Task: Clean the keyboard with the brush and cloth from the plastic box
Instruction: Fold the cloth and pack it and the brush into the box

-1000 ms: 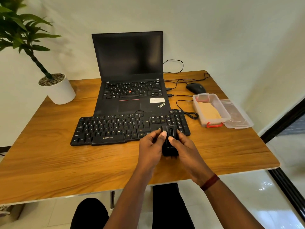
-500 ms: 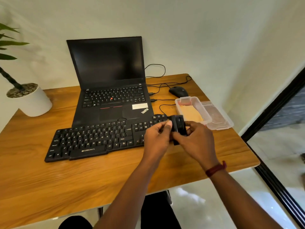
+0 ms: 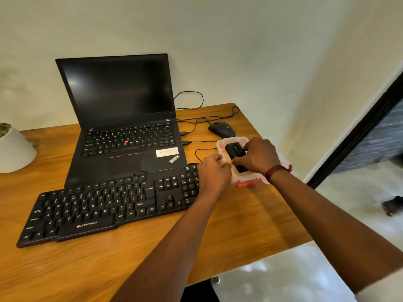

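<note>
The black keyboard (image 3: 109,205) lies across the wooden table (image 3: 250,219) in front of the laptop. My right hand (image 3: 259,156) grips the black brush (image 3: 236,153) and holds it over the clear plastic box (image 3: 231,140) with the red latch (image 3: 247,183). My left hand (image 3: 214,173) hovers over the keyboard's right end, its fingers curled toward the box's left wall and the brush's near end. Whether they touch or hold either one is not visible. The cloth inside the box is hidden under the brush and my hands.
An open black laptop (image 3: 130,136) stands behind the keyboard, with cables (image 3: 196,123) running to a black mouse (image 3: 221,129) behind the box. A white plant pot (image 3: 13,149) sits far left. The table's right edge lies just past the box, with floor beyond it.
Both hands carried the brush from the keyboard's right end to the right and back, over the plastic box. The brush, held by both hands before, is now plainly gripped by the right.
</note>
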